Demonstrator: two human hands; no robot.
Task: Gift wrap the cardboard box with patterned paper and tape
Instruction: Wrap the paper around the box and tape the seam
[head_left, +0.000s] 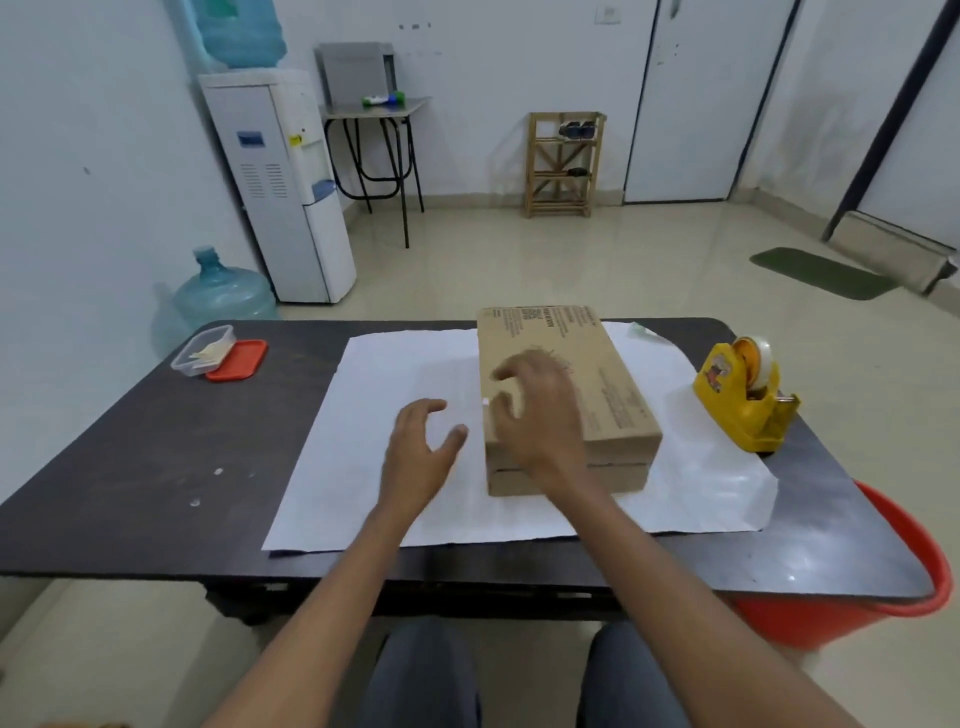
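Lying flat on a white sheet of paper (395, 452), the cardboard box (587, 384) sits right of the sheet's middle, its long side running away from the person, on a dark table (130, 467). The paper shows only a plain white face, so the patterned side is presumably turned down. A yellow tape dispenser (743, 400) stands just off the sheet's right edge, well within reach.

The right hand (540, 415) is over the box's top near its left edge, fingers curled and spread; whether they press on the cardboard or hover just above it I cannot tell, and they grip nothing. The left hand (421, 452) is over bare paper just beside the box's left wall, fingers spread and empty.

The box looks stiff and probably light — a flat carton that should slide easily on the smooth sheet, so it is best taken by its two long side walls, one hand each, rather than pinched at a corner. The paper is the delicate part: thin, quick to crease or tear, and likely to shift under the box. It should be lifted by a whole edge with flat fingers, not pulled by one corner.

Away at the table's left end sit a clear plastic container (202, 351) and its red lid (239, 361) — no part of this job.
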